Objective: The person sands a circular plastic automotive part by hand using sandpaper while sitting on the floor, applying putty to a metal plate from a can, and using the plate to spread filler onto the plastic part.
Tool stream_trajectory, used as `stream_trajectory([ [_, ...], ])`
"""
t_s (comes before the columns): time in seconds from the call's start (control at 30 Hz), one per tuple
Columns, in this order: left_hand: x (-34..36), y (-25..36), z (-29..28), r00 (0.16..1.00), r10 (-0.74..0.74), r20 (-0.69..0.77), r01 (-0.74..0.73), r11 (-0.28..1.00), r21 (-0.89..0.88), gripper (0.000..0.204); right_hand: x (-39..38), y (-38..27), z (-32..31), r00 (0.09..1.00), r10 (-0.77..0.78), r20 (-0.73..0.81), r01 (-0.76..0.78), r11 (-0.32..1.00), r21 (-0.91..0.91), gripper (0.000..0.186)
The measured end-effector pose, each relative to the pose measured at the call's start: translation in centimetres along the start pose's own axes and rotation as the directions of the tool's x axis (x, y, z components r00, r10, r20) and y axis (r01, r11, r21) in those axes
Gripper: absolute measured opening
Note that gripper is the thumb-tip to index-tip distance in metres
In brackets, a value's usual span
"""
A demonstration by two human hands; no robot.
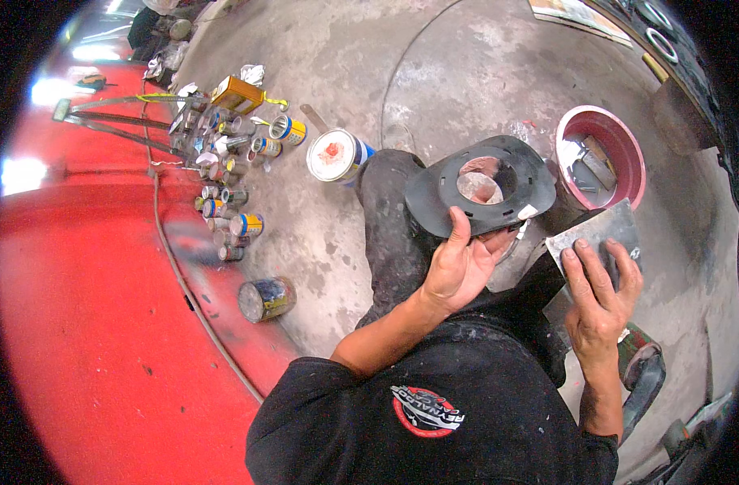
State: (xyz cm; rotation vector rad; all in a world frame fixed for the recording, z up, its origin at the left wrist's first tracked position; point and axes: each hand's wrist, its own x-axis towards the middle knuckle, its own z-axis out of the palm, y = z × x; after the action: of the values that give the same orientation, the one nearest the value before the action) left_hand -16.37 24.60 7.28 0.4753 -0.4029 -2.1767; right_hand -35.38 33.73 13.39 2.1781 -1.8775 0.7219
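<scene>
A black plastic trim piece with a large round hole rests over my knees. My left hand grips its near edge, the thumb on top and the other fingers partly hidden beneath. Through the hole shows something pinkish-white that I cannot make out. To the right, my right hand holds a grey sheet of sandpaper, fingers spread over its face and the thumb out of sight. The sheet is apart from the trim piece, close to the near rim of a reddish bucket.
Grey sheets and a block lie inside the bucket. Left of my knee stands a large paint can with a red-smeared lid. Several smaller cans crowd the floor beside a red car panel. A hose crosses the concrete floor.
</scene>
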Motion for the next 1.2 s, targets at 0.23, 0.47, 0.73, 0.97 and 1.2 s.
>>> stream_trajectory([
  [0.23,-0.1,-1.0,0.9,0.999,0.030,0.019,-0.028,0.997,-0.066,0.064,0.4,-1.8,2.5,0.999,0.010,-0.042,-0.009,1.000,0.027,0.043],
  [0.47,-0.2,-1.4,0.8,0.999,0.041,0.030,-0.039,0.998,-0.049,0.065,0.7,-1.7,3.2,0.998,0.005,-0.056,-0.003,0.999,0.048,0.038],
  [0.73,-0.5,-1.4,0.8,0.999,0.017,0.050,-0.014,0.998,-0.068,0.064,0.7,-1.6,3.9,0.998,-0.014,-0.060,0.018,0.998,0.057,0.036],
  [0.97,-0.6,-1.3,0.8,0.999,-0.029,0.034,0.033,0.992,-0.121,0.064,0.4,-1.4,3.9,0.998,-0.027,-0.058,0.030,0.998,0.055,0.035],
  [1.2,-0.5,-1.3,0.7,0.999,-0.017,0.048,0.022,0.994,-0.108,0.064,0.6,-1.3,2.7,0.998,-0.021,-0.057,0.023,0.999,0.032,0.034],
])
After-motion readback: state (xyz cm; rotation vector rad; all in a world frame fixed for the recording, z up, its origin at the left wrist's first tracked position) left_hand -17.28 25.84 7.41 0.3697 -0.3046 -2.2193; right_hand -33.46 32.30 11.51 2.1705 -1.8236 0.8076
